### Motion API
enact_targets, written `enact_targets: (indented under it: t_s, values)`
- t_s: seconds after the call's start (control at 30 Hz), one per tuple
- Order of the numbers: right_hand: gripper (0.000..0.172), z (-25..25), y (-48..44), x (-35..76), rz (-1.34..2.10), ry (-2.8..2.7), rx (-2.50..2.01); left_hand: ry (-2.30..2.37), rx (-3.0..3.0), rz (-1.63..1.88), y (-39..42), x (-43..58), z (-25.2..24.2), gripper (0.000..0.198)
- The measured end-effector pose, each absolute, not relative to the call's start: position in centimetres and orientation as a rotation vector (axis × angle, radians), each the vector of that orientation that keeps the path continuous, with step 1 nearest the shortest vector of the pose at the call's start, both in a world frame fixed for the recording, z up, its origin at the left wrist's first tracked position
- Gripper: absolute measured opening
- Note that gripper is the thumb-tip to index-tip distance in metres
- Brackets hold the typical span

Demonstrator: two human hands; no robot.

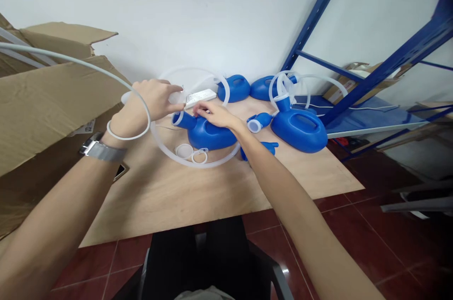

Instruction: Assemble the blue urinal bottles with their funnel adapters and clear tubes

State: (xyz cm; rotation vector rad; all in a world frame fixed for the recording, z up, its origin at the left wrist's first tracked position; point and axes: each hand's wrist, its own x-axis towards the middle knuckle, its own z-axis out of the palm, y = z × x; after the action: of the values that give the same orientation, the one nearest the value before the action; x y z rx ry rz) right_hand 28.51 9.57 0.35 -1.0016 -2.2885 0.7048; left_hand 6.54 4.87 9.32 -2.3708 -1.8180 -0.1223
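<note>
A blue bottle (208,136) lies on the wooden table, its open neck pointing left. My right hand (214,113) rests over the top of this bottle with bent fingers, and what its fingertips grip, if anything, is hidden. Left of the neck, my left hand (154,97) holds a translucent piece (178,97) between thumb and fingers. A clear tube (187,163) loops around the bottle. In front of the neck lie a round white cap (184,151) and a clear ring (199,156).
A white power strip (201,97) lies behind the bottle. More blue bottles (299,129) and small blue parts (260,122) are to the right. Open cardboard boxes (53,106) crowd the left side, near a phone (121,171). A blue metal rack (368,118) stands at the right.
</note>
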Motion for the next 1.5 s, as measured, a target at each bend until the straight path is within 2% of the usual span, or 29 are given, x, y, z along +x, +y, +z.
enact_targets:
  t_s: [0.1, 0.27, 0.33, 0.5, 0.6, 0.77, 0.83, 0.93, 1.03, 1.17, 1.27, 1.33, 1.43, 1.5]
  values:
    - [0.041, 0.2, 9.6, 28.4, 0.735, -2.244, -1.046, -1.882, -2.327, -0.049, 5.7, 5.8, 9.0, 0.066]
    - [0.037, 0.3, 9.6, 28.0, 0.67, -2.317, -1.122, -1.934, -2.408, 0.103, 6.0, 3.7, 7.4, 0.054]
    - [0.04, 0.5, 9.5, 27.9, 0.67, -2.341, -1.123, -1.901, -2.427, 0.017, 5.7, 2.9, 7.5, 0.055]
    - [0.042, 0.9, 9.3, 27.9, 0.671, -2.379, -1.096, -1.868, -2.497, -0.047, 5.4, 2.3, 7.8, 0.071]
    - [0.044, 0.9, 9.1, 27.9, 0.673, -2.366, -1.123, -1.675, -2.737, -0.085, 5.5, 2.9, 6.8, 0.068]
    - [0.045, 1.0, 9.1, 27.8, 0.67, -2.347, -1.186, -1.597, -2.892, -0.496, 4.8, 3.9, 5.3, 0.079]
    - [0.045, 1.0, 9.1, 27.8, 0.669, -2.355, -1.179, -1.618, -2.788, -0.66, 4.4, 4.3, 5.3, 0.07]
    - [0.044, 1.1, 9.1, 27.8, 0.648, -2.376, -1.174, -1.753, -2.763, -0.654, 3.9, 4.9, 5.6, 0.055]
    - [0.044, 1.0, 9.2, 27.8, 0.606, -2.387, -1.196, -2.0, -2.759, -0.598, 3.6, 5.5, 6.1, 0.058]
    - [0.044, 1.2, 9.0, 27.8, 0.575, -2.422, -1.184, -2.13, -2.782, -0.727, 3.7, 5.7, 6.3, 0.067]
    - [0.047, 1.6, 8.5, 27.7, 0.515, -2.471, -1.201, -2.126, -2.881, -0.732, 4.2, 5.4, 5.9, 0.054]
    - [0.055, 1.8, 8.2, 27.6, 0.442, -2.529, -1.217, -2.098, -2.951, -0.718, 4.7, 5.2, 5.5, 0.047]
    - [0.066, 1.8, 8.1, 27.4, 0.333, -2.611, -1.238, -2.055, -3.055, -0.744, 5.6, 4.9, 4.6, 0.045]
    - [0.063, 1.6, 8.2, 27.4, 0.289, -2.629, -1.233, -2.029, -3.121, -0.738, 6.1, 4.6, 4.3, 0.045]
